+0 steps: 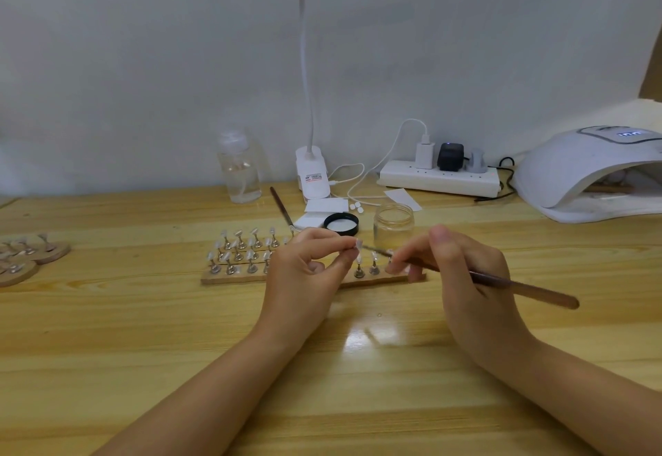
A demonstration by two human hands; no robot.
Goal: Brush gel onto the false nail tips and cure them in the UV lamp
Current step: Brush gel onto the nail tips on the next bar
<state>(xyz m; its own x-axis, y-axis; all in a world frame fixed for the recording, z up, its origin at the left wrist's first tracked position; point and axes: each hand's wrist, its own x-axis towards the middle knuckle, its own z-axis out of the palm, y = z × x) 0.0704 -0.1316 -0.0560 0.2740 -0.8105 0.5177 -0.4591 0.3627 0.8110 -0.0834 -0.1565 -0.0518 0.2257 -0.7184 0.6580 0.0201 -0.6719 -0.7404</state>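
Pale wall [143, 61], glossy wooden table [107, 330]

little can be read here. the uv lamp [587, 172], at about two o'clock on the table, has a lit display [632, 133] on its top showing pale digits that look like "100", though they appear upside down from this side and blurred, so the reading is uncertain. the white clip base of the desk lamp [312, 172], at twelve o'clock, carries a label [313, 177] with red and dark print too small to make out.
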